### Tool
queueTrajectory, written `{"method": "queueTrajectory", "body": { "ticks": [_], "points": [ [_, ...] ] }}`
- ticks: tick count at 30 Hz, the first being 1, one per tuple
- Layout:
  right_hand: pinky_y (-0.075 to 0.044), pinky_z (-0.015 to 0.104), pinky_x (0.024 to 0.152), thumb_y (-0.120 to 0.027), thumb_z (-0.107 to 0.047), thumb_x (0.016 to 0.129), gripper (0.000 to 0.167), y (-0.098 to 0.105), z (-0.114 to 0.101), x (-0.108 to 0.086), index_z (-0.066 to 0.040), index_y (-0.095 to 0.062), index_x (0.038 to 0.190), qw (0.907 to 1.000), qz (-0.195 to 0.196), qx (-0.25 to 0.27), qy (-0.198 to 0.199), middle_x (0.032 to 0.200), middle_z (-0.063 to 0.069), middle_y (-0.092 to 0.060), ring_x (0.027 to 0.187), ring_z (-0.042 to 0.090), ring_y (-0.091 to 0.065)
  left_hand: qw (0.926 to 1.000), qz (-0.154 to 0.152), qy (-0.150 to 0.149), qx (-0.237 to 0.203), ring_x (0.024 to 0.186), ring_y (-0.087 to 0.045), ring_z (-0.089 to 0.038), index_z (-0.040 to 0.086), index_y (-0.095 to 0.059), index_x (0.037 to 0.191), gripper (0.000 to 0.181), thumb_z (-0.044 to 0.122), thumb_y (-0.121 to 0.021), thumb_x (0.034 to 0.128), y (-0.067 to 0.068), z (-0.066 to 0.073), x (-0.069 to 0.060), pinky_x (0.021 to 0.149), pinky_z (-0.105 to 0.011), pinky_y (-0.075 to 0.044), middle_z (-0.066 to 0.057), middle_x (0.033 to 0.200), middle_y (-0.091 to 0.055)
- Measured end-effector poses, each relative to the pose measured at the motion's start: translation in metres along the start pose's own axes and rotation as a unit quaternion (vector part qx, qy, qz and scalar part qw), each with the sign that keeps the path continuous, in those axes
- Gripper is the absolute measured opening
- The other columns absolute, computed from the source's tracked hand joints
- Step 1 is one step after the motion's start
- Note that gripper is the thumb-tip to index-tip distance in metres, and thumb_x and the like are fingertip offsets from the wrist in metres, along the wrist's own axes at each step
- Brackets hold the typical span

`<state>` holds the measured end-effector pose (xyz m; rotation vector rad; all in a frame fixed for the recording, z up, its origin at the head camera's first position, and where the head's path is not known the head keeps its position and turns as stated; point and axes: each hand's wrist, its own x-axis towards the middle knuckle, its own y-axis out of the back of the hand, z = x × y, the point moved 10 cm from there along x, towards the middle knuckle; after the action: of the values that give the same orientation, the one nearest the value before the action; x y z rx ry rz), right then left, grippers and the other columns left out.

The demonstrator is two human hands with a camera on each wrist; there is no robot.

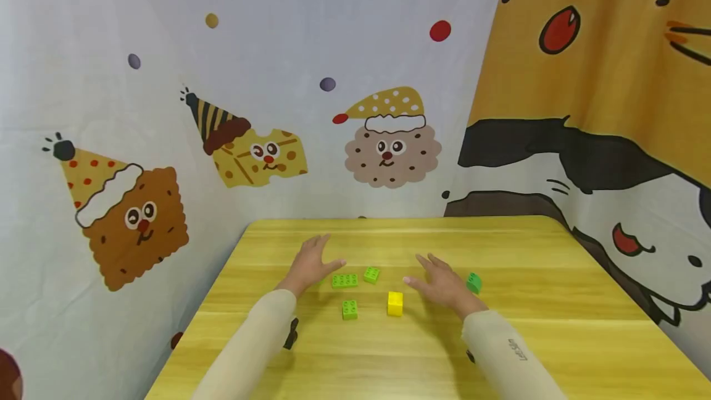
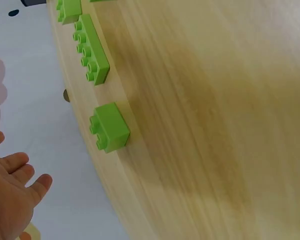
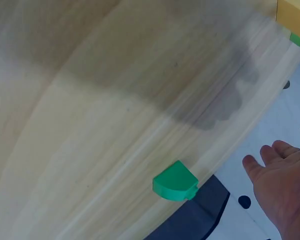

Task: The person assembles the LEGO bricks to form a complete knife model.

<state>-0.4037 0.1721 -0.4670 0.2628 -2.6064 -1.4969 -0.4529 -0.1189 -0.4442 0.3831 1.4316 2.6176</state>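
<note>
My left hand (image 1: 312,264) is held over the table's left part, fingers spread, holding nothing. Beside its thumb lies a long light green toy brick (image 1: 345,281), with a small light green brick (image 1: 371,275) to the right. Another small green brick (image 2: 110,127) shows plainly in the left wrist view, but the hand mostly hides it in the head view. Nearer the front are a light green brick (image 1: 349,310) and a yellow brick (image 1: 395,304). My right hand (image 1: 444,283), also empty with fingers extended, hovers between the yellow brick and a darker green, curved brick (image 1: 474,283).
The bricks lie apart on a wood-grain table (image 1: 533,350). A printed cloth (image 1: 311,29) with cartoon figures hangs behind and beside it. Dark straps (image 1: 291,333) show under the sleeves at the wrists.
</note>
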Motion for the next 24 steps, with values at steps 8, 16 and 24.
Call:
{"method": "queueTrajectory", "body": {
  "ticks": [8, 16, 24],
  "points": [
    [-0.019, 0.066, 0.110, -0.057, -0.059, 0.094, 0.083, -0.012, -0.001, -0.004, -0.011, -0.031, 0.156, 0.9967, -0.004, 0.080, -0.012, 0.158, 0.025, -0.024, 0.143, 0.048, -0.022, 0.9963, 0.003, 0.020, -0.084, 0.142, -0.029, -0.041, 0.009, -0.035, 0.154, 0.086, 0.051, -0.071, 0.0886, -0.003, -0.002, -0.007, 0.111, -0.058, -0.028, -0.021, 0.155, -0.032],
    [-0.025, 0.064, 0.109, -0.062, -0.056, 0.093, 0.081, -0.019, -0.004, -0.009, -0.011, -0.036, 0.154, 0.9909, 0.002, 0.134, -0.014, 0.155, 0.022, -0.034, 0.140, 0.046, -0.031, 0.9871, 0.007, 0.041, -0.154, 0.138, -0.036, -0.041, 0.007, -0.040, 0.151, 0.076, 0.038, -0.074, 0.0901, -0.008, -0.004, -0.010, 0.107, -0.058, -0.033, -0.021, 0.151, -0.040],
    [-0.036, 0.061, 0.103, -0.075, -0.048, 0.086, 0.084, -0.026, -0.005, -0.015, -0.008, -0.040, 0.152, 0.9813, -0.005, 0.190, -0.028, 0.147, 0.022, -0.044, 0.131, 0.043, -0.045, 0.9787, -0.011, 0.051, -0.199, 0.128, -0.046, -0.039, 0.006, -0.044, 0.149, 0.075, 0.040, -0.075, 0.0893, -0.016, -0.008, -0.022, 0.100, -0.057, -0.041, -0.023, 0.141, -0.049]
  ]
}}
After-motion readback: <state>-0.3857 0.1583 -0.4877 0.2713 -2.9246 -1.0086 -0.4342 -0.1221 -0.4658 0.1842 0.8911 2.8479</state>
